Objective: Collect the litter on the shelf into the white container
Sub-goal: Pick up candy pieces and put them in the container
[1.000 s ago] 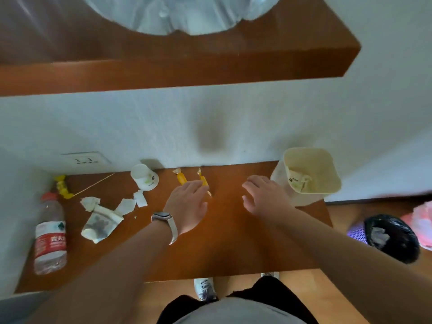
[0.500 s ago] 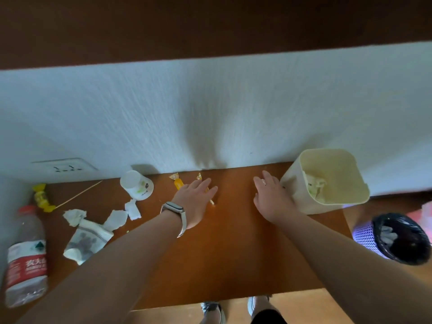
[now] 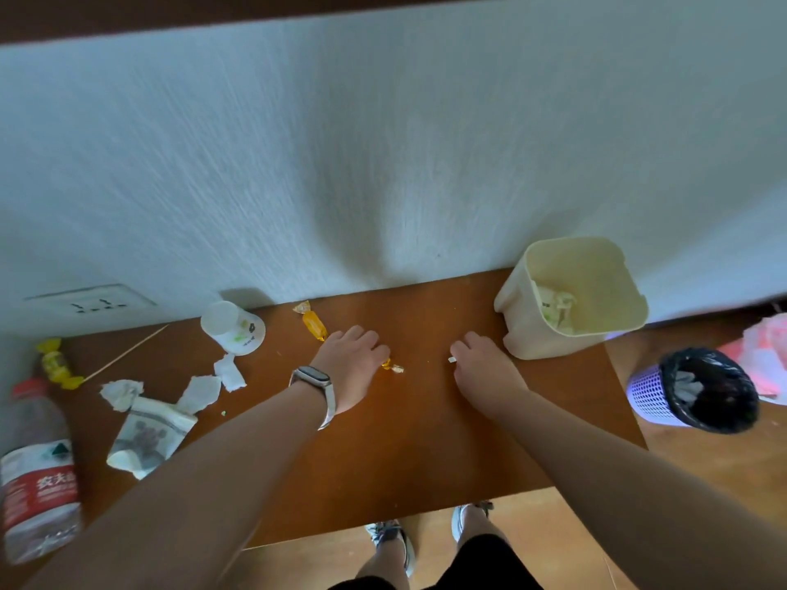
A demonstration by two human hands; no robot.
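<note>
Head view, container: the cream-white square plastic container [image 3: 532, 330] stands at the right end of the brown wooden shelf [image 3: 404, 453], against the wall, with a few crumpled white scraps already lying inside.

Head view, left hand: the left hand [image 3: 351, 368], a pale watch on its wrist, lies palm-down with fingers curled over a small orange-wrapped candy [image 3: 392, 366]; only the wrapper's twisted end shows past the fingertips, so I can't tell if it is gripped or merely covered.

Head view, right hand: the right hand [image 3: 485, 368] is beside the container, fingers drawn together, apparently pinching a tiny white paper scrap [image 3: 452, 359] at the fingertips.

Head view, still on the shelf: a second orange-wrapped candy [image 3: 312, 322] near the wall, an overturned white paper cup [image 3: 232, 327], torn white tissue pieces [image 3: 204, 389], a flattened printed paper packet [image 3: 147, 438], a thin wooden stick [image 3: 127, 353], a yellow-wrapped candy [image 3: 57, 364] and a clear plastic water bottle with a red label [image 3: 38, 479] at the far left.

Head view, progress: early going, I'd say; a little is in, most of the litter waits on the left half, well apart from the container.

Head view, off the shelf: a purple mesh bin with a black liner [image 3: 698, 389] sits on the floor to the right.
</note>
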